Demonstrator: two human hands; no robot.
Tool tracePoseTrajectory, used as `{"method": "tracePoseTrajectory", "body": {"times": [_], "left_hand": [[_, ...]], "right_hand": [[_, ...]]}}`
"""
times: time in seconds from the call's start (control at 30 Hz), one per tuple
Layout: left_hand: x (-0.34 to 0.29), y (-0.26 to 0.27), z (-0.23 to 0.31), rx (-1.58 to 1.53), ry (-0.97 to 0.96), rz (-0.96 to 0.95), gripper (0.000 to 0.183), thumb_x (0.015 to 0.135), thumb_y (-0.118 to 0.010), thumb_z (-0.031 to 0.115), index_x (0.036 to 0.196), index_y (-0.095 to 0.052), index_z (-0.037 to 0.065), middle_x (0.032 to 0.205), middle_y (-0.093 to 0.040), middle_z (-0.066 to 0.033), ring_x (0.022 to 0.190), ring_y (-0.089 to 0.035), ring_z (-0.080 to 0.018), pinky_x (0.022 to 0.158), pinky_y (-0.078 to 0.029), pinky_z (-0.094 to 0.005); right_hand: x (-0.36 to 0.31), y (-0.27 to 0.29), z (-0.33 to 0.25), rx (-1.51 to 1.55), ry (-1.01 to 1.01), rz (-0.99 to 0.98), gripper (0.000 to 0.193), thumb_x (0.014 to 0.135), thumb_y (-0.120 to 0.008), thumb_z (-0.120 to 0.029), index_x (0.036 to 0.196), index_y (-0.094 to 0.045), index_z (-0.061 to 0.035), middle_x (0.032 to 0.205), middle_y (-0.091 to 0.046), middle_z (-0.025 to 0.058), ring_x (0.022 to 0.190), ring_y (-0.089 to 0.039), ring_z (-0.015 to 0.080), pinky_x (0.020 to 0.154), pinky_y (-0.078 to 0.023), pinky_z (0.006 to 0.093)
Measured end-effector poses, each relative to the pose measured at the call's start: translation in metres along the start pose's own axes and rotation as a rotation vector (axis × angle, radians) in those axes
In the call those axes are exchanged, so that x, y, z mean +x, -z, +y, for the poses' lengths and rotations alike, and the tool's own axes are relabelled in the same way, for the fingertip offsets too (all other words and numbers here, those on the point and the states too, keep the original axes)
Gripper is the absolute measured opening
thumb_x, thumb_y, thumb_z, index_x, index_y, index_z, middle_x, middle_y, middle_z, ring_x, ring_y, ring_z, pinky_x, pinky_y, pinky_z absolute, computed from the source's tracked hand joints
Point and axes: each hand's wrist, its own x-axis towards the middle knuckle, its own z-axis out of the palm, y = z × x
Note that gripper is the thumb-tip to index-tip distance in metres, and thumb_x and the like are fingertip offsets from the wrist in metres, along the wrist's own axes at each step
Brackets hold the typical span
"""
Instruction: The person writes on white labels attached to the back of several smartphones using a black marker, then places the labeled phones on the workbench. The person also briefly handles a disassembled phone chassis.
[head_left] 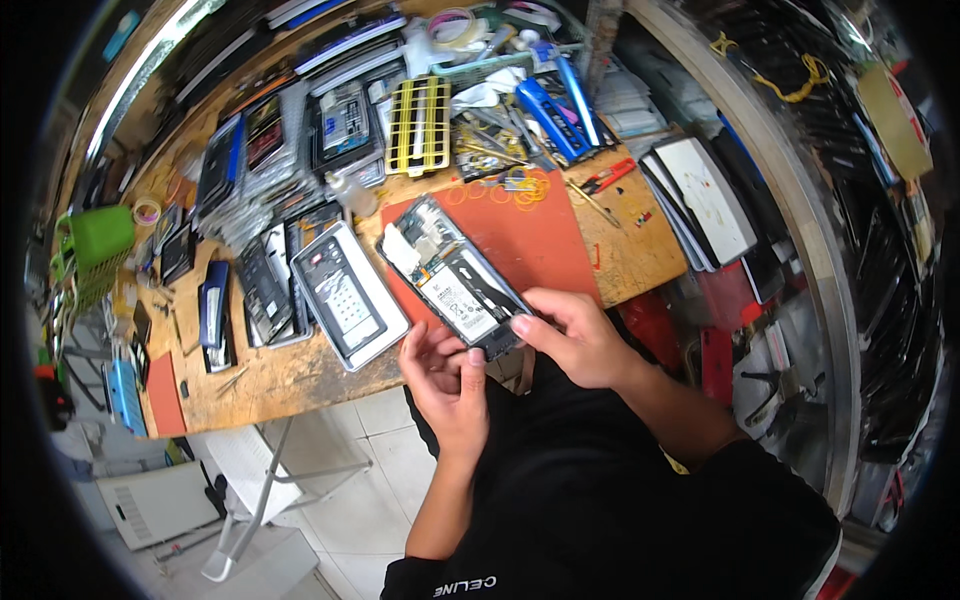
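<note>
**Opened phone held over a worktop edge**

Nearest the viewer, the left hand [447,372] cups the near end of an opened phone [455,278] from below, fingers curled and the thumb pressed on its lower edge. The right hand [573,338] grips the same end from the right, thumb tip resting on the frame and fingers folded under it. The phone lies tilted, back cover off, battery and boards exposed; its near end juts past the worktop [280,380] edge, its far end lies over a red mat [535,235]. Just left of the phone rests a grey phone frame [349,295], face up. Beyond the mat lie orange rubber bands [520,190] and red-handled pliers [608,177]. Farther back stand a yellow rack [419,125], blue tools [560,110] and stacked phone parts [255,170]. A green basket [95,245] sits at the far left, white-faced panels [705,195] at the right.
</note>
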Motion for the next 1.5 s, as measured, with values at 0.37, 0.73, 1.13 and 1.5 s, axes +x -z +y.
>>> {"method": "tracePoseTrajectory", "body": {"times": [0.37, 0.73, 1.13, 1.5], "left_hand": [[0.007, 0.021, 0.037, -0.054, 0.315, -0.316, 0.022, 0.107, -0.065, 0.018, 0.096, -0.068, -0.001, 0.077, -0.069, -0.0063, 0.066, -0.065, -0.0109, 0.061, -0.053, -0.0261], [0.133, 0.078, 0.037, 1.462, -0.551, -0.068, 0.043, 0.093, -0.076, 0.028, 0.126, -0.067, 0.002, 0.117, -0.069, -0.0159, 0.112, -0.061, -0.0364, 0.093, -0.047, -0.0497], [0.195, 0.098, 0.03, 1.601, -0.328, -0.403, 0.072, 0.081, -0.083, 0.053, 0.132, -0.068, 0.005, 0.113, -0.064, -0.0186, 0.113, -0.056, -0.0374, 0.101, -0.039, -0.0497], [0.2, 0.095, 0.033, 1.394, -0.222, -0.435, 0.061, 0.081, -0.089, 0.031, 0.127, -0.06, 0.003, 0.109, -0.067, -0.0188, 0.105, -0.06, -0.0379, 0.097, -0.044, -0.0482]], "right_hand": [[-0.005, 0.0, -0.002, 0.013, -0.021, -0.051, 0.02, 0.109, -0.061, -0.017, 0.095, -0.065, -0.0025, 0.079, -0.057, -0.0042, 0.07, -0.051, 0.0029, 0.063, -0.043, 0.0224], [0.021, 0.041, 0.012, -0.537, -0.031, 0.064, 0.014, 0.1, -0.067, -0.009, 0.108, -0.073, 0.0007, 0.082, -0.065, 0.0073, 0.075, -0.061, 0.0186, 0.073, -0.05, 0.0359], [0.015, 0.022, 0.014, -0.991, 0.244, 0.15, 0.037, 0.087, -0.083, -0.029, 0.113, -0.072, -0.0039, 0.1, -0.063, 0.0096, 0.099, -0.063, 0.031, 0.086, -0.052, 0.044], [0.022, 0.024, 0.018, -1.022, 0.259, 0.139, 0.035, 0.089, -0.081, -0.03, 0.111, -0.072, -0.0043, 0.1, -0.063, 0.01, 0.098, -0.063, 0.0321, 0.084, -0.052, 0.0458]]}}
